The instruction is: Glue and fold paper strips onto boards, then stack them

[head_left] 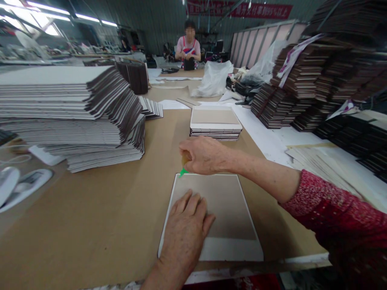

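A flat board [223, 209] with a grey-brown middle and white border lies on the brown table in front of me. My left hand [186, 229] rests flat on its near left part, fingers stretched out. My right hand [202, 155] is closed at the board's far left corner, gripping a small tool with a wooden handle and a green tip [183, 172] that touches the board's edge.
A tall leaning stack of white-and-brown boards [75, 108] fills the left. A small stack of finished boards [215, 123] sits ahead. Dark stacks [317, 80] rise at the right above loose sheets [320, 161]. A person [189, 44] sits at the far end.
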Tool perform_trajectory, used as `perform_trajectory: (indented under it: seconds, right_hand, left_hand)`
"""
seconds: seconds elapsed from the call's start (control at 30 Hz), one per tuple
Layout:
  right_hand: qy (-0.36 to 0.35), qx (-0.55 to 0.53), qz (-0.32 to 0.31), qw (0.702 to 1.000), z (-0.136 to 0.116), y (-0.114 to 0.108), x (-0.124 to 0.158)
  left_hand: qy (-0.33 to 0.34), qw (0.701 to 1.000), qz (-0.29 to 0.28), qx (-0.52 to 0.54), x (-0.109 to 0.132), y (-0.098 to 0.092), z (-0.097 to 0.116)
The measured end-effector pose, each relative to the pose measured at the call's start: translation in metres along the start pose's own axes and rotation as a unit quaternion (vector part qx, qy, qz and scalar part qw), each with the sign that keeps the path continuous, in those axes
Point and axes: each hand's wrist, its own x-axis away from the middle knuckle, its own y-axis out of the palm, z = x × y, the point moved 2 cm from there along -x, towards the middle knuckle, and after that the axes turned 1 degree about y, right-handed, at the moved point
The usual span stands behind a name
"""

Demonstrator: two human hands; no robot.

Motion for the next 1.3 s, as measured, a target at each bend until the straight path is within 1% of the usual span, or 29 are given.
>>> perform_trajectory:
  seconds: [0.17, 0.33, 0.6, 0.8, 1.0, 1.13, 1.3]
  right_hand:
    - [0.002, 0.007, -0.007, 1.0, -0.001, -0.001, -0.002]
    - [0.008, 0.043, -0.019, 0.999, -0.002, -0.004, -0.005]
    - [-0.009, 0.033, 0.005, 0.999, -0.003, 0.001, -0.005]
    - [0.003, 0.037, -0.021, 0.999, -0.002, -0.003, -0.003]
    - [0.03, 0.04, -0.037, 0.998, 0.001, -0.011, 0.004]
    - [0.027, 0.031, -0.019, 0.999, 0.003, -0.007, 0.005]
    - [-0.001, 0.029, 0.018, 0.999, -0.001, 0.002, 0.002]
  left_hand:
    - [0.003, 1.0, 0.009, -0.002, 0.0, 0.0, 0.0]
    - [0.01, 1.0, 0.014, -0.007, 0.002, 0.001, 0.0]
    - [0.013, 1.0, 0.016, -0.005, 0.001, 0.001, -0.001]
    - [0.009, 1.0, 0.005, -0.005, 0.001, 0.002, -0.001]
    - [0.014, 1.0, 0.017, -0.015, 0.0, 0.001, -0.001]
    - [0.023, 0.999, 0.025, -0.026, 0.001, 0.001, 0.0]
    - [0.033, 0.998, 0.032, -0.033, 0.001, 0.001, 0.0]
